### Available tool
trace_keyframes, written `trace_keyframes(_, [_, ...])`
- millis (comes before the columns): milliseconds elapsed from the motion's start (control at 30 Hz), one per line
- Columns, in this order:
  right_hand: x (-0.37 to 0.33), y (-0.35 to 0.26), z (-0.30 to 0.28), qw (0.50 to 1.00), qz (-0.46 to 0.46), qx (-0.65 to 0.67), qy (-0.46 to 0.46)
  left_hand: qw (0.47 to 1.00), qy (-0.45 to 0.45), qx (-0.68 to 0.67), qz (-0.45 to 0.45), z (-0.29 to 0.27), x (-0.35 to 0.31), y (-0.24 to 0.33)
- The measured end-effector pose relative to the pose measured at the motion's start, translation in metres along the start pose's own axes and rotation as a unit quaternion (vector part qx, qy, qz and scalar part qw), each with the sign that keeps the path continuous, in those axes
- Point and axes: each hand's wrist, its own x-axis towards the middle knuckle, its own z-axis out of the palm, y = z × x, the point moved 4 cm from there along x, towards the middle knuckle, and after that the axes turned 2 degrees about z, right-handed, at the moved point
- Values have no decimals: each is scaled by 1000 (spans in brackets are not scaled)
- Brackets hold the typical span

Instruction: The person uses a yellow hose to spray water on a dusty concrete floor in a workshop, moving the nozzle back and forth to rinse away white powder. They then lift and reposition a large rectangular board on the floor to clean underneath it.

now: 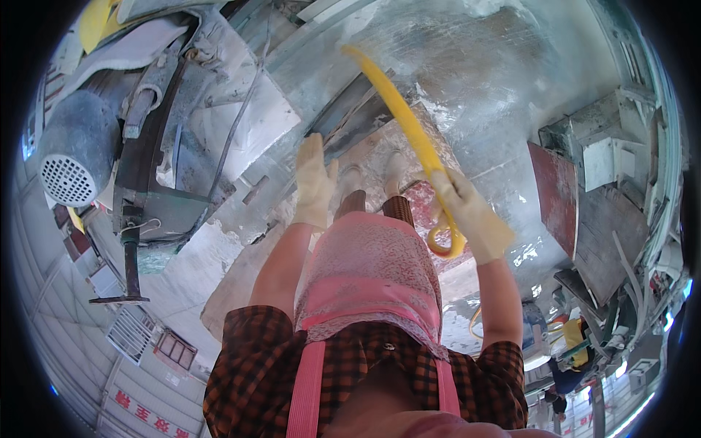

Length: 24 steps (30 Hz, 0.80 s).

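Observation:
My right hand [473, 219], in a cream rubber glove, is closed round a long yellow strip [406, 120]. The strip bows up and away to the far left of the grip, and its near end curls into a loop below my fingers. Whether it is a strap, a belt or a hose I cannot make out. My left hand [314, 186], gloved the same way, is raised with its fingers stretched out and holds nothing. Between both arms hangs my pink apron [372, 255], speckled with pale spots. My shoes [394, 166] show beyond its hem.
At the left stands a dusty machine with a motor [77, 150] under a perforated cover. A pale board [244, 124] lies beside it. Wet grey floor [482, 66] spreads ahead. Reddish-brown and grey panels [553, 197] lean at the right, near a white box [600, 166].

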Motion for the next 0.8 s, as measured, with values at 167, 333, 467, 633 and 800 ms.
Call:
trace_keyframes(167, [14,-3,9,999,-1,-36,26,943,-55,-326,-47,-15,21,64])
trace_keyframes(333, [12,-4,-11,997,4,-21,72,772,-179,-574,-206,-19,35,100])
trace_keyframes(467, [11,-3,-38,995,-1,10,101,560,-137,-692,-434,14,35,67])
trace_keyframes(633, [24,2,-53,993,-5,28,116,229,152,-744,-608,59,14,5])
trace_keyframes(800, [31,1,-61,991,-27,39,126,164,213,-776,-571,110,24,-37])
